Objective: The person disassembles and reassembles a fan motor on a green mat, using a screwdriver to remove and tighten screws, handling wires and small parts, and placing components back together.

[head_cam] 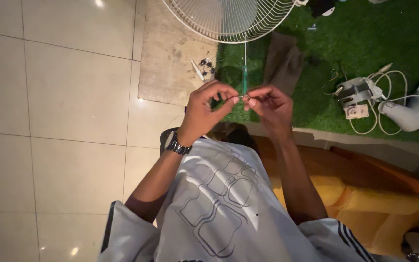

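Note:
My left hand and my right hand meet in front of my chest. Both pinch a small thin metal piece between thumb and forefinger, fingertips almost touching. A dark wristwatch sits on my left wrist. Just beyond the hands a green-handled screwdriver lies on the green artificial turf. Several small screws and metal parts lie on a bare slab further left.
A white wire fan guard lies at the top. A brown cloth rests on the turf. A fan motor with white cable and a white fan housing lie right. Pale floor tiles spread left; an orange seat sits below right.

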